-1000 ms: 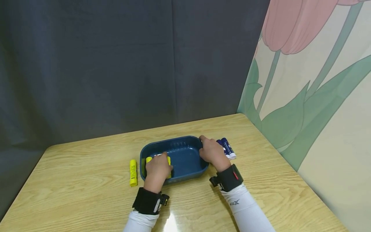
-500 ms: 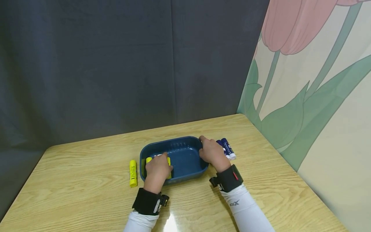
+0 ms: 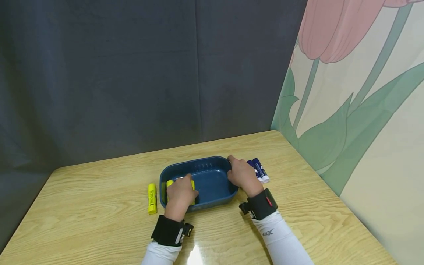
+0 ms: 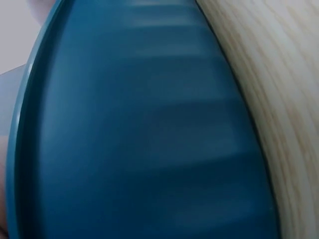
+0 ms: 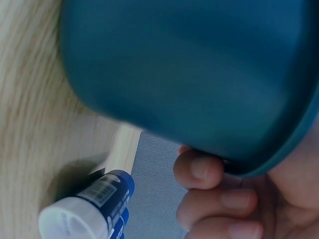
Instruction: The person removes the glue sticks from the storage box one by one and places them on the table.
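A dark blue plastic basket stands on the table. My right hand grips its right end; in the right wrist view the curled fingers wrap under the rim. My left hand reaches down into the basket's left part, its fingers curled round a yellow glue stick. Yellow also shows at the hand's other side; the fingertips and most of the yellow are hidden. A yellow glue stick lies outside, left of the basket. The left wrist view holds mostly the basket's outer wall.
Two dark blue glue sticks with white ends lie side by side just right of the basket, partly behind my right hand. A dark curtain hangs behind the wooden table. A wall with painted tulips rises at the right.
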Demonstrator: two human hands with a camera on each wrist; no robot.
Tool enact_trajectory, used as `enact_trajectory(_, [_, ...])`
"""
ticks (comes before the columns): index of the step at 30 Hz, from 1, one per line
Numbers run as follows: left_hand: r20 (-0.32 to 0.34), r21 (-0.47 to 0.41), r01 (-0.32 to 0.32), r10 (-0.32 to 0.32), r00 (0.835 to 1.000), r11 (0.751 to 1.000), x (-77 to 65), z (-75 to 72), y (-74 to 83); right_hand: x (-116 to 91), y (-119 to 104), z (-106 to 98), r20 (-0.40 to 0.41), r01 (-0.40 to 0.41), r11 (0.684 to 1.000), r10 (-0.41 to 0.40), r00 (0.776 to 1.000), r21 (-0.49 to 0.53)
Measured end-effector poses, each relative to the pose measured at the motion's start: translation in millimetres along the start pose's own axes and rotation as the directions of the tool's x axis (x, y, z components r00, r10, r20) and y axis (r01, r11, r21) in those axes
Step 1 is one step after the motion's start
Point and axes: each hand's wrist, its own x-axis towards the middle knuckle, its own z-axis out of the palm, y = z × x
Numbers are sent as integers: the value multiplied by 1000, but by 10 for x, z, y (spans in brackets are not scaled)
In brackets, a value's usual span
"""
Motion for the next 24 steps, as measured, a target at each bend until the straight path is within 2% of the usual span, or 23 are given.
enact_trajectory(7, [-16, -21, -10, 10, 1000, 1000, -3, 2, -5, -30, -7, -14, -9, 23, 1000, -23, 1000, -7])
enact_trajectory(24, [-13, -30, -24, 23, 1000, 999, 15, 19, -20, -5, -5, -7, -6, 15, 1000, -15, 1000, -5])
